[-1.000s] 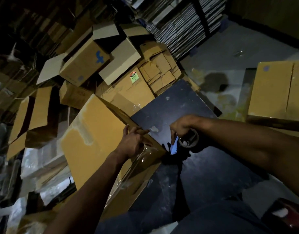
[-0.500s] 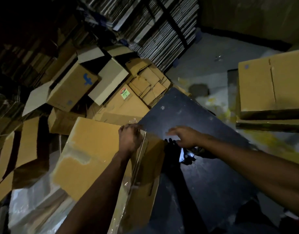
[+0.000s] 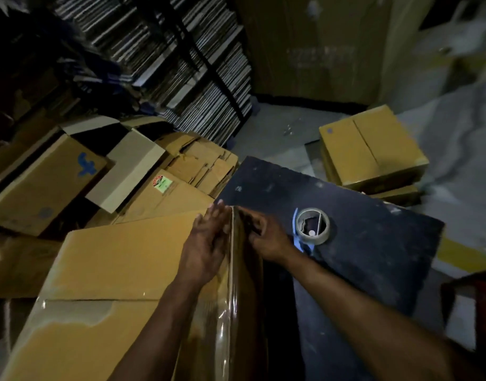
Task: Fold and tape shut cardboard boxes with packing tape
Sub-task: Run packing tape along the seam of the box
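A: Where was the box when you looked?

B: The cardboard box (image 3: 121, 270) lay tilted against the near left edge of the dark worktop (image 3: 373, 243), its broad brown face up. A strip of clear tape (image 3: 231, 298) ran glossy along its right edge, over the corner.

A: And the hands?

B: Both on that taped edge, at its far end. The left hand (image 3: 206, 243) lay flat on the top face, its fingers (image 3: 218, 215) straight and close together, pressing down beside the tape. The right hand (image 3: 266, 237) was on the other side of the edge, against the shadowed side face. Its fingers (image 3: 251, 218) looked bent over the edge, but in that dim light I could not tell whether they gripped the tape or only pressed it.

A: The tape roll?

B: The tape roll (image 3: 313, 226) lay flat on the worktop just right of the right hand, apart from it. A blue cutter (image 3: 298, 237) lay against its left side.

A: Anything else noted?

B: 2 closed boxes (image 3: 373, 149) stacked beyond the worktop's far right corner. Loose and flattened cartons (image 3: 200, 163) heaped to the left. Stacked flat board (image 3: 181, 64) filled the back wall. Poor light throughout.
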A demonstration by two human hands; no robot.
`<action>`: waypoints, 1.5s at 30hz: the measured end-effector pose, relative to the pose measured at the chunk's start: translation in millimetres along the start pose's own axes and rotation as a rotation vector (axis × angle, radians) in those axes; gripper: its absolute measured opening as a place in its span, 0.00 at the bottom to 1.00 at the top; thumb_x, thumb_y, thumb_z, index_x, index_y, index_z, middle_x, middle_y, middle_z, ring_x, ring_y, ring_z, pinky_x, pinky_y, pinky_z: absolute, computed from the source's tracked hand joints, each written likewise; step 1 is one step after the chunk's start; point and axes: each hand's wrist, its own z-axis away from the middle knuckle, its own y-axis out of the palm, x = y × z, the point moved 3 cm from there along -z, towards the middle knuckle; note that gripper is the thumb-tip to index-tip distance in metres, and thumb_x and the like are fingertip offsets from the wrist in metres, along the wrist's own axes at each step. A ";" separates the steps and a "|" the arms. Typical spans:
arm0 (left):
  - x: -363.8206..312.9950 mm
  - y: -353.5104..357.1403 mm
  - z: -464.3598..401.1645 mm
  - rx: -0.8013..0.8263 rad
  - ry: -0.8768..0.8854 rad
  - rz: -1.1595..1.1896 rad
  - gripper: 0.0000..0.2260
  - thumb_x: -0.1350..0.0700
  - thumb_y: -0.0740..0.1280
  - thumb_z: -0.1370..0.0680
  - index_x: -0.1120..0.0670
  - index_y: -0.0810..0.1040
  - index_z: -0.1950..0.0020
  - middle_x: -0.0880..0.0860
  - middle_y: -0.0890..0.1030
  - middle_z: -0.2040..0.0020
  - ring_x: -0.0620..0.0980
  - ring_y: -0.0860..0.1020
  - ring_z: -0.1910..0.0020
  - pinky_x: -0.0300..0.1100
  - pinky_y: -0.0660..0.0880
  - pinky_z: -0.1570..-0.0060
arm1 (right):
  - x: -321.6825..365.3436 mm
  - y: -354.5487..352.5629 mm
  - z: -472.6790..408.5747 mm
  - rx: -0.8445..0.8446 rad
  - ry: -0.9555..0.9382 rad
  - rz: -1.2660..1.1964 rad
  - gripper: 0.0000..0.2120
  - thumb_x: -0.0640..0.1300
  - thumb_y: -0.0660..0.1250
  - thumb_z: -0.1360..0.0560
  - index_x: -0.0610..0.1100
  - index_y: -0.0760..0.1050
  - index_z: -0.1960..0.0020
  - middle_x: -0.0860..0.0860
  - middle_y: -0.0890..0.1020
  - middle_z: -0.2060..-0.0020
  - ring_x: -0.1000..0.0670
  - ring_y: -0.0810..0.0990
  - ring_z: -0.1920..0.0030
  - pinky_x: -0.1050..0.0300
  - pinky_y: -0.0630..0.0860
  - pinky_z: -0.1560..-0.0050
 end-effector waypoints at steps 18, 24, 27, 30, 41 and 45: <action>11.2 5.4 -3.8 0.026 -0.018 0.045 0.23 0.44 0.58 0.11 0.45 0.69 0.15 0.43 0.60 0.13 0.41 0.53 0.13 0.53 0.50 0.13 | 1.8 26.9 25.4 -0.170 -0.147 0.279 0.40 0.34 0.58 0.26 0.51 0.62 0.15 0.52 0.67 0.18 0.49 0.66 0.19 0.45 0.63 0.18; 3.8 4.8 0.9 0.035 -0.049 0.040 0.24 0.42 0.57 0.11 0.43 0.67 0.15 0.42 0.61 0.13 0.40 0.52 0.13 0.54 0.50 0.13 | -3.6 0.0 29.8 -0.298 -0.040 -0.015 0.14 0.50 0.68 0.19 0.60 0.86 0.37 0.59 0.85 0.35 0.58 0.81 0.32 0.46 0.76 0.27; 2.2 6.0 0.4 0.032 -0.040 0.005 0.23 0.42 0.56 0.11 0.43 0.67 0.15 0.44 0.61 0.13 0.41 0.52 0.13 0.55 0.51 0.13 | 27.2 -10.3 15.1 -0.288 0.116 -0.272 0.07 0.65 0.68 0.20 0.71 0.84 0.46 0.64 0.86 0.44 0.61 0.83 0.40 0.49 0.78 0.32; 1.5 6.1 1.2 0.022 -0.052 0.046 0.22 0.44 0.57 0.10 0.43 0.68 0.15 0.43 0.63 0.14 0.42 0.54 0.13 0.56 0.52 0.13 | 47.7 -6.3 -2.3 -0.164 0.120 -0.263 0.15 0.69 0.71 0.23 0.63 0.87 0.44 0.63 0.87 0.47 0.61 0.85 0.43 0.52 0.80 0.36; 5.3 -0.4 -0.2 0.028 -0.128 0.146 0.21 0.47 0.62 0.11 0.43 0.71 0.17 0.40 0.66 0.16 0.43 0.57 0.13 0.61 0.51 0.13 | 1.9 -0.5 -21.4 -0.094 0.179 -0.553 0.13 0.49 0.79 0.25 0.49 0.89 0.42 0.50 0.88 0.42 0.50 0.85 0.37 0.44 0.79 0.30; 5.5 -0.7 0.7 0.055 -0.107 0.108 0.22 0.51 0.63 0.11 0.45 0.69 0.16 0.40 0.64 0.15 0.44 0.54 0.12 0.61 0.50 0.13 | -18.6 0.3 -15.4 -0.206 0.220 -0.453 0.07 0.48 0.78 0.22 0.50 0.89 0.45 0.52 0.89 0.45 0.49 0.86 0.39 0.43 0.81 0.33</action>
